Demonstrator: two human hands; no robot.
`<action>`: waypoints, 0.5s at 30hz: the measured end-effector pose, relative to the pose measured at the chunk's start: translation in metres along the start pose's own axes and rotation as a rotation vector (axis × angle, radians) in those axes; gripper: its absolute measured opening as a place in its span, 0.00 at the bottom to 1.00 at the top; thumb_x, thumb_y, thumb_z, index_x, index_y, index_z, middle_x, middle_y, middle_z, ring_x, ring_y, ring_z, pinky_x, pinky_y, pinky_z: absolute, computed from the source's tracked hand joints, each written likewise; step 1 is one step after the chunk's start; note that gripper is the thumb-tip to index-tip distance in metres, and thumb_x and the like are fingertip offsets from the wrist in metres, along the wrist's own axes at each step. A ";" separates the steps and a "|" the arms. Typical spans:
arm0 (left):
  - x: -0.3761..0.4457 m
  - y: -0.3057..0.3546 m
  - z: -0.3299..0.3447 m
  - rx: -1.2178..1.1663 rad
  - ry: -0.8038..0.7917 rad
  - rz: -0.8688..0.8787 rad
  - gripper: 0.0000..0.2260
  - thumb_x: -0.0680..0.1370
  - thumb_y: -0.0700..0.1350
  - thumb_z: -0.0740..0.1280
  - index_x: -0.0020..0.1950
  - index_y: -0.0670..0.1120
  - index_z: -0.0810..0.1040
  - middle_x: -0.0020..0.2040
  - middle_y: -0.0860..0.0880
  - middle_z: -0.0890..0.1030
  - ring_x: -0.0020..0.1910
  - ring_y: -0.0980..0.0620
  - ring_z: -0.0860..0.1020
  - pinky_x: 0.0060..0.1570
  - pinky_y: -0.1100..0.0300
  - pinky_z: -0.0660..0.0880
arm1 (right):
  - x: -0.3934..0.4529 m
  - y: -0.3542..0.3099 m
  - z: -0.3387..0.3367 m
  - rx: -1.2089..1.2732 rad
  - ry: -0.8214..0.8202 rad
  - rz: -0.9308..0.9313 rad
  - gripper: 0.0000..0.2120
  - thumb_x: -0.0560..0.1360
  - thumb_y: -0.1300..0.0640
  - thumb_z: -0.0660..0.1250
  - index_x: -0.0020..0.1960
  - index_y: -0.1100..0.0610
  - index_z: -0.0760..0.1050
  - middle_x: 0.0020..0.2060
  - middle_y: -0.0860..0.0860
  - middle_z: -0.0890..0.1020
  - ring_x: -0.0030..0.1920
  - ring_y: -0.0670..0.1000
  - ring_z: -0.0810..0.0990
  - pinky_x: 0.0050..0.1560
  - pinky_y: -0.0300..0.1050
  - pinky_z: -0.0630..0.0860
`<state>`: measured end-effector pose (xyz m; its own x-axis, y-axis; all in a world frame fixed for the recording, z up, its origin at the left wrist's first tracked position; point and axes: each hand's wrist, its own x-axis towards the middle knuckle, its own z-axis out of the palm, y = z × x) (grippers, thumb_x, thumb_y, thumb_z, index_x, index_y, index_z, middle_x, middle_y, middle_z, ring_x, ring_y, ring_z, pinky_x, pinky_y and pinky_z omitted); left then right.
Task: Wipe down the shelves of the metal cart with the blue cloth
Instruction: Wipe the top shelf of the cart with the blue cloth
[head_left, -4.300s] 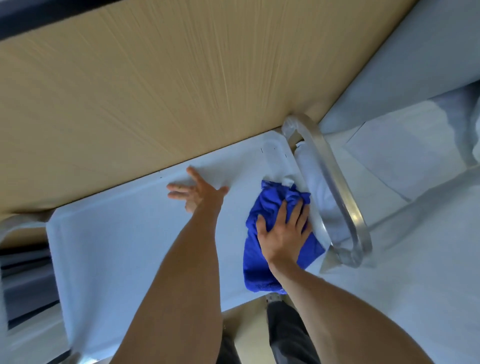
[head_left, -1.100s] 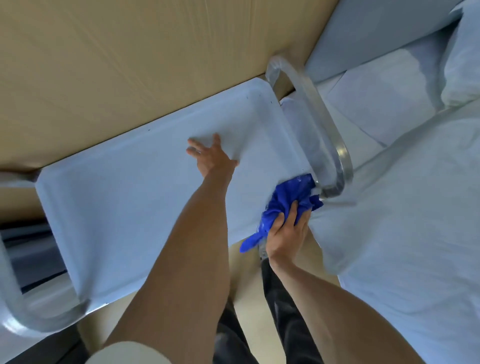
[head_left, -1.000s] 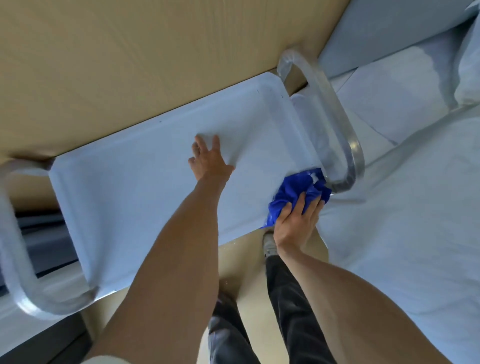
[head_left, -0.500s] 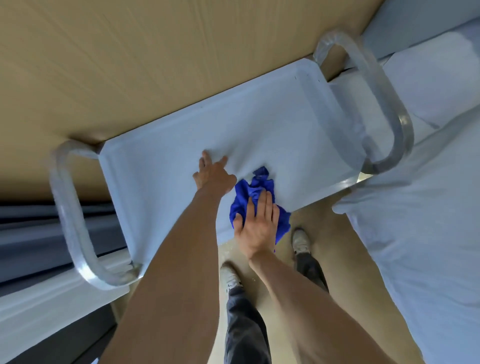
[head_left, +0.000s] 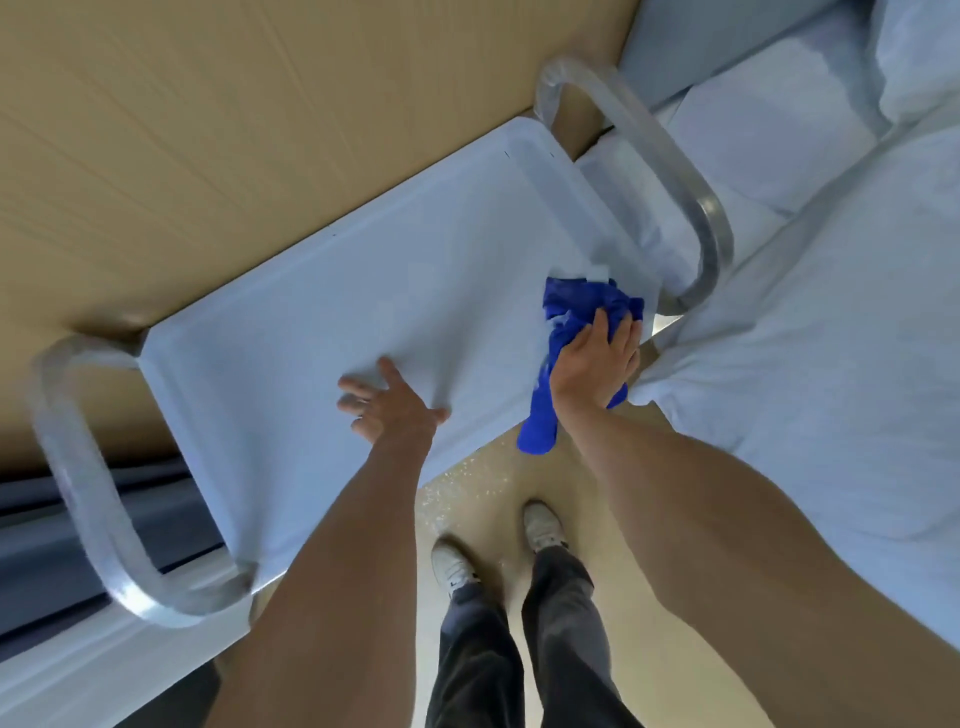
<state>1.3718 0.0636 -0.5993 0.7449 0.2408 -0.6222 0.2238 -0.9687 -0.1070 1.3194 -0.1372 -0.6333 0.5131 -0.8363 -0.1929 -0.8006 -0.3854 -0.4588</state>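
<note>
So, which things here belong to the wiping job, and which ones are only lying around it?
For the job:
blue cloth
right hand, pressing the cloth
cart shelf
left hand, resting flat on the shelf

Only nearby:
bed with white sheets
pillow
wooden wall panel

Top shelf (head_left: 363, 291) of the cart: open stretch across frame centre, from the left hand (head_left: 387, 410) up to the far rim. Wood-panelled wall (head_left: 208, 130) runs tight along that rim, upper left. Metal hoop handles close both short ends: lower left handle (head_left: 78, 467), upper right handle (head_left: 675, 171). Bed (head_left: 831, 364) crowds the right end, just beside the right hand (head_left: 595, 366) and blue cloth (head_left: 576, 312). Floor (head_left: 493, 478) lies open along the near edge, bottom centre.
</note>
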 end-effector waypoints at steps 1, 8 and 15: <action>0.001 0.004 0.001 -0.002 0.011 0.001 0.50 0.68 0.64 0.74 0.78 0.55 0.45 0.75 0.32 0.42 0.73 0.33 0.54 0.63 0.48 0.67 | 0.020 0.003 -0.006 0.008 0.031 0.041 0.21 0.84 0.54 0.51 0.75 0.55 0.66 0.78 0.57 0.60 0.79 0.56 0.53 0.76 0.55 0.52; -0.004 0.031 -0.003 -0.084 0.032 -0.013 0.49 0.67 0.60 0.77 0.78 0.55 0.49 0.75 0.35 0.45 0.70 0.35 0.57 0.63 0.50 0.67 | 0.057 0.021 -0.024 0.086 0.062 0.070 0.29 0.81 0.45 0.52 0.76 0.59 0.65 0.77 0.61 0.60 0.79 0.60 0.54 0.77 0.57 0.53; -0.012 -0.008 -0.027 -0.009 -0.054 0.113 0.28 0.74 0.45 0.66 0.73 0.55 0.63 0.76 0.42 0.54 0.67 0.42 0.68 0.66 0.48 0.64 | -0.081 0.022 0.000 -0.209 -0.334 -0.625 0.40 0.69 0.40 0.59 0.76 0.60 0.64 0.74 0.68 0.61 0.75 0.67 0.58 0.73 0.65 0.57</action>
<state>1.3779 0.0703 -0.5696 0.7308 0.1266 -0.6708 0.1461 -0.9889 -0.0274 1.2607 -0.0779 -0.6282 0.9328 -0.2862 -0.2191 -0.3535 -0.8448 -0.4016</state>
